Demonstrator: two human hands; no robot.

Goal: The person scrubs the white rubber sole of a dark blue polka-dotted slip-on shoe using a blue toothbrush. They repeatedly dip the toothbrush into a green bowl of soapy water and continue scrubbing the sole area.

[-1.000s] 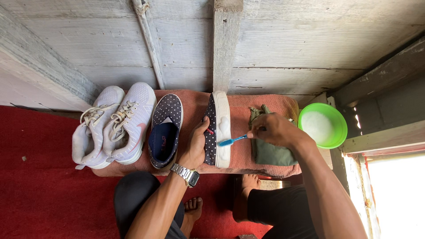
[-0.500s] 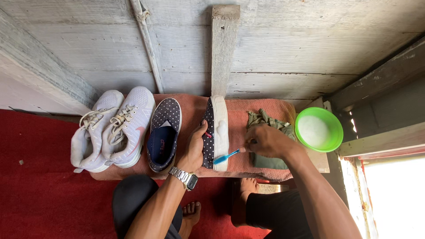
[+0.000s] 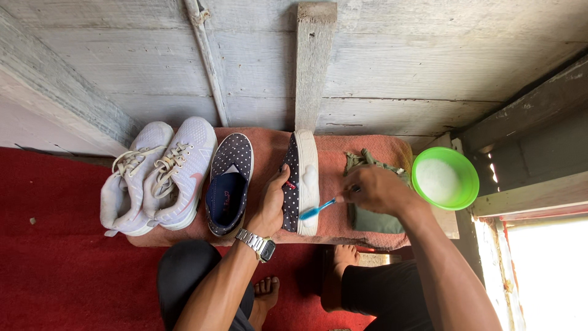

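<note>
Brush moved down since half a second ago: the toothbrush point(image 3: 316, 209) head now sits low on the white sole, nearer the heel end, and the right hand point(image 3: 375, 189) has slid down and in with it. Left hand looks unchanged.

Dotted slip-on shoe point(image 3: 299, 182) stands on its side, sole facing right, on a pink towel point(image 3: 269, 144) spread over a low bench. White foam patch on the sole, above the brush head. Brush bristles touch the sole edge.

Right hand: fingers curled shut around the blue brush handle, knuckles up. Left hand point(image 3: 271, 202): fingers wrapped round the shoe's upper from the left, pinning it upright on edge; silver wristwatch point(image 3: 258, 243) on that wrist.

Just left of the held shoe, its mate point(image 3: 228, 184) lies sole-down, opening up. Further left, a pair of white lace-up sneakers point(image 3: 160, 176) side by side, touching, partly off the towel's left end.

Under the right hand, a green cloth point(image 3: 370, 217) lies on the towel. Right of that, a green bowl point(image 3: 445, 178) with white foamy contents at the bench end.

Red carpet point(image 3: 61, 276) below, grey plank wall point(image 3: 398, 67) behind. Bare feet under the bench.
</note>
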